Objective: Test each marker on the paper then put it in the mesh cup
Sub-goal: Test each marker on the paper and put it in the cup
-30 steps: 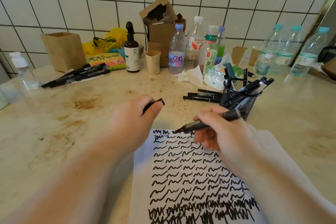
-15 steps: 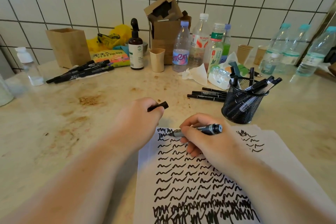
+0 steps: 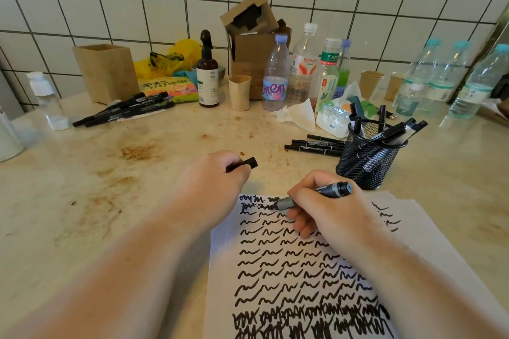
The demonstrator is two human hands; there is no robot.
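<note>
Right then, the right hand [image 3: 327, 209] gripped the black-and-grey permanent marker [image 3: 316, 195] w/ fingers [image 3: 296, 195] curled round its barrel, nib down on the white sheet of paper [image 3: 429, 231] at its far-left corner, among rows of black squiggles. Left hand [image 3: 212, 187] sat just left of the paper's top edge, fingers closed round the short black marker cap [image 3: 246, 164], one end poking out past the thumb.

Black wire-mesh cup [image 3: 369, 158] stood just beyond the paper's far-right corner, already holding several markers leaning on its rim. Three thin black pens [image 3: 314, 144] lay flat just left of the cup; a bunch of thicker black markers [image 3: 124, 109] lay well left of the cup, near a square wooden box [image 3: 106, 71] at the back of the stained pale bench [image 3: 137, 187].

Handling, as a guess: marker looked light, rigid, smooth plastic, not fragile; mid-barrel hold suits writing. Cap prob. needs a firm push on before dropping it in the cup. Wet ink could smear under the palm.
</note>
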